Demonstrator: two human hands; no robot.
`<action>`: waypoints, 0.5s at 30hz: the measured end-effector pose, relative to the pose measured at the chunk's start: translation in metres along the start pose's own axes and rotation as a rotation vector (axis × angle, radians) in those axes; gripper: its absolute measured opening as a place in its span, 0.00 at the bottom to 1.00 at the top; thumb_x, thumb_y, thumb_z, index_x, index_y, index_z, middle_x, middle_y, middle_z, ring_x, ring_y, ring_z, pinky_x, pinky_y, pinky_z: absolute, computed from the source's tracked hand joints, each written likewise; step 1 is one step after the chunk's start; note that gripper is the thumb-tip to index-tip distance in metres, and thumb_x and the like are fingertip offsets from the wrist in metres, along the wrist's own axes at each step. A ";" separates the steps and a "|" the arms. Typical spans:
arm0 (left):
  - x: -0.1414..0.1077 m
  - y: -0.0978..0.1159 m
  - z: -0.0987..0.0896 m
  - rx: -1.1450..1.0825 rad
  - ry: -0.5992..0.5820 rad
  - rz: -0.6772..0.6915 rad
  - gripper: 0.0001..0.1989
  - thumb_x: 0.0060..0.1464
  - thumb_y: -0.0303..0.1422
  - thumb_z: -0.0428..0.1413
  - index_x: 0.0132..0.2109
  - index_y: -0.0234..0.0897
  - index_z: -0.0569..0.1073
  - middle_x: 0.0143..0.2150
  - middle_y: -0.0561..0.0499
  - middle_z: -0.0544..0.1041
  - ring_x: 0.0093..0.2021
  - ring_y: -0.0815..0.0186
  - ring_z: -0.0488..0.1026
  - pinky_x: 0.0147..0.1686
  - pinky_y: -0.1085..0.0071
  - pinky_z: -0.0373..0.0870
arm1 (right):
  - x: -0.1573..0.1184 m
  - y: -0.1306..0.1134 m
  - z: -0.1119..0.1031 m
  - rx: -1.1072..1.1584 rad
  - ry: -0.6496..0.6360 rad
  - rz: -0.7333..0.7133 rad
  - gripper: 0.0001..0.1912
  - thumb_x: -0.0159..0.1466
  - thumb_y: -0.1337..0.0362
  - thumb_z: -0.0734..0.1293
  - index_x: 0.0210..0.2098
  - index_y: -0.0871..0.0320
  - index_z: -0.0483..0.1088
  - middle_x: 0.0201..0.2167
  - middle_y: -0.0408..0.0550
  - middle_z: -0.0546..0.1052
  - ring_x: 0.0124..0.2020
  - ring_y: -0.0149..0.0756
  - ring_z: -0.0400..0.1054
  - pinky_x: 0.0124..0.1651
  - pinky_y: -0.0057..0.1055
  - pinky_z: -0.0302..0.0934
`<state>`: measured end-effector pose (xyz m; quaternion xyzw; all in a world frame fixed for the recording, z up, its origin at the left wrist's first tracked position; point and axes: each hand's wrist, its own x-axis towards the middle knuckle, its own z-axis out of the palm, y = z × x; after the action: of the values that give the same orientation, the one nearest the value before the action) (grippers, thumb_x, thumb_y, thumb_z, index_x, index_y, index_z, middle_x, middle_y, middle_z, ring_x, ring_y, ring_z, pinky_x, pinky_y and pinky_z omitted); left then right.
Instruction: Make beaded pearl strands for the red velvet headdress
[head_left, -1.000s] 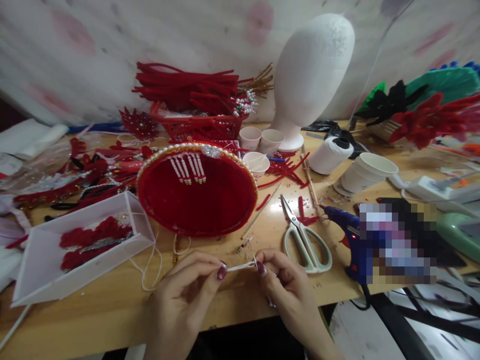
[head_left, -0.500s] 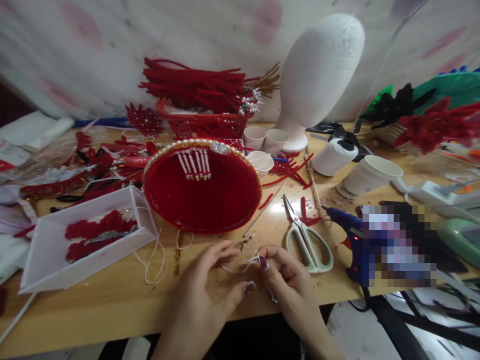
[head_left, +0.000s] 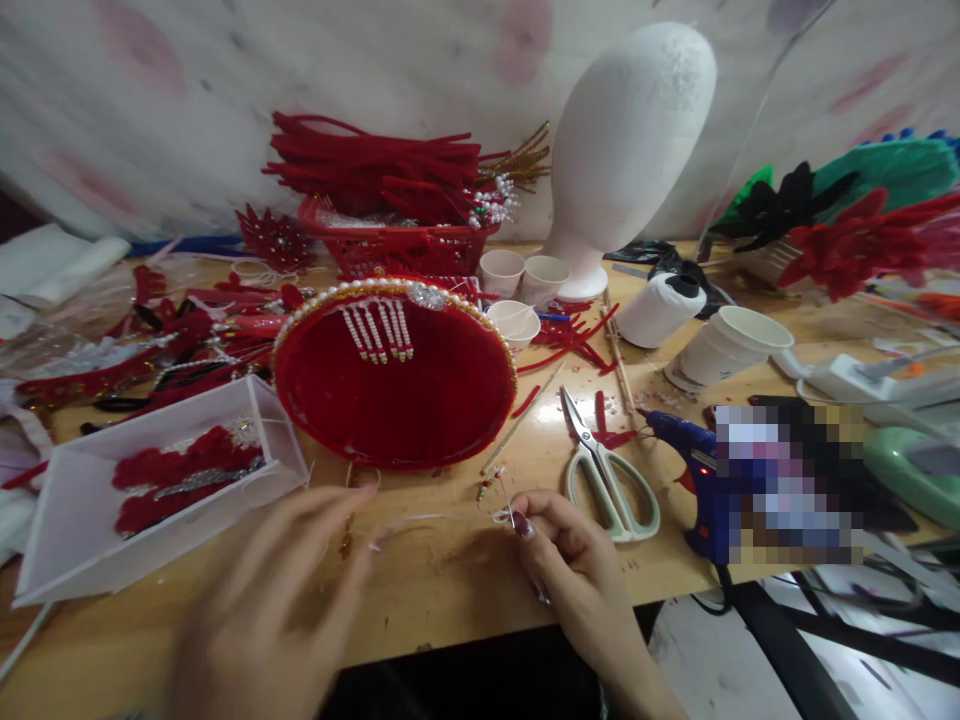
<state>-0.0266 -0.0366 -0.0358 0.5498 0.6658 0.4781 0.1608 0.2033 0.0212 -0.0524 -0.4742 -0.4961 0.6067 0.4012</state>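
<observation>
My right hand (head_left: 566, 570) is closed, pinching a thin needle (head_left: 507, 502) upright between thumb and forefinger, with white thread (head_left: 431, 517) bunched beside it. That thread runs left across the table towards the fingertips of my left hand (head_left: 262, 610). Motion smears the left hand, so whether it grips the thread is unclear. A few small red and gold beads (head_left: 489, 484) show just by the needle. Beyond the hands stands a red velvet round piece (head_left: 397, 410), edged with pearls and gold trim, with short strings of white beads near its top.
Scissors (head_left: 609, 470) lie right of my right hand, near a blue glue gun (head_left: 701, 470). A white tray (head_left: 67, 500) with red fuzzy pieces sits left. Behind are paper cups (head_left: 546, 280), a thread cone (head_left: 652, 312), a foam head (head_left: 634, 140) and a red basket (head_left: 405, 245).
My left hand has swept left, away from the right hand, and the thread between them is stretched longer. My right hand keeps its pinch on the needle. The view has shifted slightly.
</observation>
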 end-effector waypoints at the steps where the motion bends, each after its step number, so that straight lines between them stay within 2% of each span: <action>1: 0.000 0.009 0.015 0.042 -0.135 0.132 0.18 0.56 0.32 0.63 0.54 0.50 0.80 0.51 0.51 0.82 0.51 0.55 0.77 0.56 0.61 0.70 | 0.000 -0.001 0.000 0.006 -0.004 0.000 0.17 0.67 0.50 0.67 0.36 0.59 0.70 0.16 0.32 0.58 0.17 0.25 0.48 0.20 0.23 0.44; 3: 0.002 0.025 0.044 0.062 -0.275 0.244 0.18 0.61 0.32 0.59 0.58 0.46 0.76 0.52 0.48 0.82 0.52 0.55 0.77 0.55 0.60 0.70 | 0.000 -0.002 0.000 0.025 -0.012 0.010 0.18 0.66 0.48 0.68 0.36 0.59 0.71 0.16 0.32 0.59 0.16 0.25 0.48 0.20 0.23 0.44; 5: 0.004 0.034 0.064 0.054 -0.353 0.209 0.11 0.65 0.32 0.54 0.50 0.43 0.78 0.47 0.48 0.83 0.50 0.54 0.77 0.54 0.57 0.69 | -0.001 -0.004 -0.001 0.045 -0.017 0.024 0.19 0.66 0.47 0.69 0.35 0.59 0.70 0.16 0.32 0.60 0.16 0.24 0.49 0.20 0.23 0.45; 6: 0.004 0.036 0.070 0.042 -0.383 0.150 0.10 0.66 0.32 0.52 0.44 0.42 0.78 0.42 0.49 0.83 0.46 0.55 0.78 0.48 0.60 0.71 | -0.001 -0.004 -0.001 0.052 -0.020 0.030 0.19 0.66 0.47 0.69 0.35 0.59 0.70 0.16 0.33 0.60 0.16 0.24 0.49 0.20 0.23 0.45; 8: 0.004 0.038 0.071 -0.004 -0.435 0.009 0.12 0.68 0.32 0.49 0.37 0.42 0.76 0.36 0.51 0.81 0.39 0.60 0.78 0.39 0.66 0.71 | -0.001 -0.005 -0.003 0.054 -0.034 0.030 0.19 0.66 0.47 0.69 0.35 0.59 0.71 0.16 0.33 0.60 0.17 0.24 0.49 0.20 0.23 0.45; 10: 0.004 0.039 0.066 -0.076 -0.446 -0.097 0.12 0.68 0.33 0.49 0.36 0.42 0.74 0.32 0.53 0.78 0.33 0.64 0.75 0.34 0.71 0.68 | -0.002 -0.005 -0.004 0.044 -0.049 0.028 0.18 0.67 0.48 0.69 0.36 0.59 0.72 0.17 0.33 0.61 0.17 0.25 0.50 0.21 0.23 0.47; 15: 0.007 0.049 0.059 -0.300 -0.319 -0.289 0.13 0.64 0.37 0.53 0.31 0.40 0.73 0.25 0.56 0.71 0.24 0.68 0.67 0.26 0.74 0.61 | -0.004 -0.002 -0.004 0.023 -0.075 0.013 0.18 0.68 0.49 0.67 0.37 0.59 0.73 0.18 0.35 0.63 0.19 0.26 0.53 0.22 0.23 0.49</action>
<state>0.0426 -0.0063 -0.0231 0.4875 0.6254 0.4507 0.4100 0.2083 0.0189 -0.0496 -0.4495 -0.5010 0.6322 0.3837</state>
